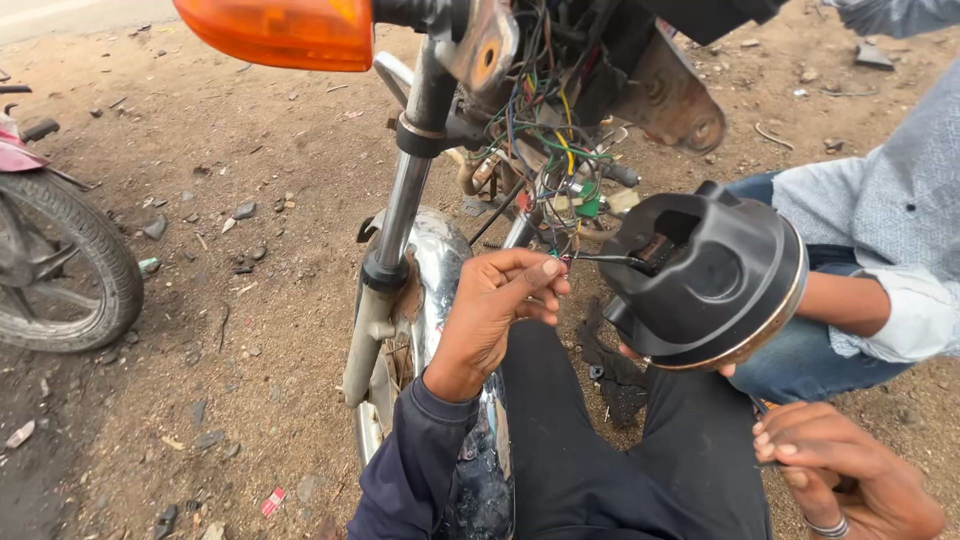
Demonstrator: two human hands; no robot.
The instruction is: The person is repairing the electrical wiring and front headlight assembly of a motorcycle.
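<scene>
Bare dirt lies below; your left hand pinches thin wires just left of the black headlamp shell. Keep them slack; your right hand curls loosely.

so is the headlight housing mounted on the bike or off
Off: the black headlight housing is held in front of the bike, joined only by wires.

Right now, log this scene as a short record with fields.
Setting: bare dirt ground strewn with small stones
Machine: motorcycle front, chrome fork, orange indicator
Wiring: loose coloured wires hanging from the headstock
Left hand: pinching thin wire ends at the fingertips
Right hand: low at the right, wears a ring; grip unclear
Headlamp shell: black, round, held from beneath by another person's hand
Other: second wheel at left
</scene>
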